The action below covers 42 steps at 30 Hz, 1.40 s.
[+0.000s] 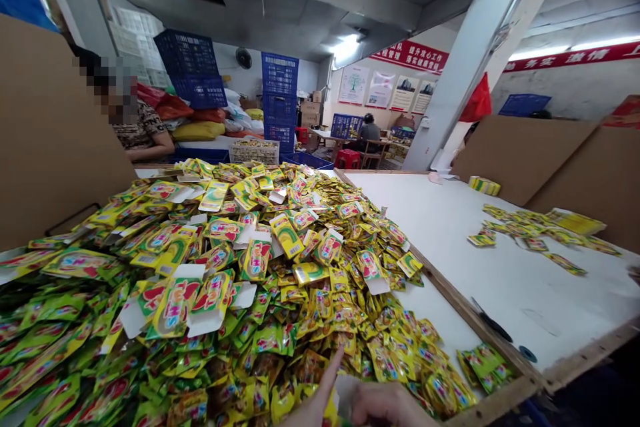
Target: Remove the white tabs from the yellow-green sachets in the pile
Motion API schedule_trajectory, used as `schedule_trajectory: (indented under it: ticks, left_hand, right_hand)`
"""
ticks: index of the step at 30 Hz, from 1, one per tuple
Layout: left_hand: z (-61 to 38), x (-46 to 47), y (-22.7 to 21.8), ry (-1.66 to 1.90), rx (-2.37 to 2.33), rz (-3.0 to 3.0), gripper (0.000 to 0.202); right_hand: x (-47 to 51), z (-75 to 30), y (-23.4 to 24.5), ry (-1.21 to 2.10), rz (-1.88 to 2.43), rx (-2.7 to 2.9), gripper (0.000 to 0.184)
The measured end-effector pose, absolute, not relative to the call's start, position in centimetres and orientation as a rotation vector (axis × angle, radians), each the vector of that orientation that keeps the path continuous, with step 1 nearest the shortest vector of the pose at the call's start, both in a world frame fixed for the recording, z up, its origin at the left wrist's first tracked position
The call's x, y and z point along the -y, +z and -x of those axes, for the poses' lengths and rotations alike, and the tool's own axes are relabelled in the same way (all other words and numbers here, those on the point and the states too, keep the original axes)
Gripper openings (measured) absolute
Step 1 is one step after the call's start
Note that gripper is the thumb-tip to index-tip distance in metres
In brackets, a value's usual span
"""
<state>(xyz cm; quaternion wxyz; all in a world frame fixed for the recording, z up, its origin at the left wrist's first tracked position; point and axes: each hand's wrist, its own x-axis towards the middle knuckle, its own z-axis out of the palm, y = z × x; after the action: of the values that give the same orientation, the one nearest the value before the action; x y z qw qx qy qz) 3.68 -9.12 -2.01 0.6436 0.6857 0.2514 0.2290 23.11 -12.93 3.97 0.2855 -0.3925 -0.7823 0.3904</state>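
At the bottom edge my left hand (317, 400) is closed around a small yellow carton (346, 388), its white flap standing up and most of it cut off by the frame. The left hand's index finger points away from me over the heap. Beside the flap my right hand (387, 407) has its fingers curled in; whatever they hold is hidden. Around both hands lie many green sachets (273, 339) and yellow sachets (345, 312). Farther up the heap are flat, open-ended yellow cartons (175, 307) with red and green print.
A wooden strip (450, 290) borders the heap on the right. Past it, a white table (425, 213) bears scissors (493, 320), a dark tape roll (527, 353) and more cartons (530, 227). Cardboard (55, 127) stands at left, near a seated person (145, 130). Blue crates (279, 97) are stacked behind.
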Motion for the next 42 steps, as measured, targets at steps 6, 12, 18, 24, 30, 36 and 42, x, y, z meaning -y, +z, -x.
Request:
schedule_trajectory:
  ticks: [6, 12, 18, 24, 30, 36, 42]
  left_hand:
    - [2.4, 6.9, -0.3, 0.606, -1.130, -2.436, 0.077]
    - [6.3, 3.9, -2.9, 0.566, -1.252, -2.792, 0.049]
    - [6.1, 4.3, -1.1, 0.986, -1.497, -2.005, 0.037]
    - [3.2, 4.7, -1.0, 1.077, -1.201, -1.299, 0.058]
    - [-0.6, 5.6, -0.6, 1.064, -0.967, -1.119, 0.051]
    - [-3.9, 5.9, -0.1, 1.125, -0.877, -1.221, 0.039]
    - [-5.3, 1.8, 1.9, 1.266, -1.171, -1.872, 0.028]
  right_hand:
    - [10.2, -32.8, 7.6, -0.320, 1.768, 1.686, 0.028]
    - [7.0, -24.6, 6.4, -0.074, 1.475, 2.188, 0.034]
    - [4.6, -16.5, 2.4, 0.302, 1.473, 2.264, 0.015]
    - [5.5, -18.3, 5.0, 0.591, 1.181, 2.043, 0.013]
    - [6.4, -17.0, 4.6, 0.505, 1.152, 2.046, 0.019]
    - [6.8, -17.4, 0.8, 1.183, 0.982, 1.339, 0.043]
    - [6.8, -19.6, -0.3, 1.287, 0.936, 0.878, 0.047]
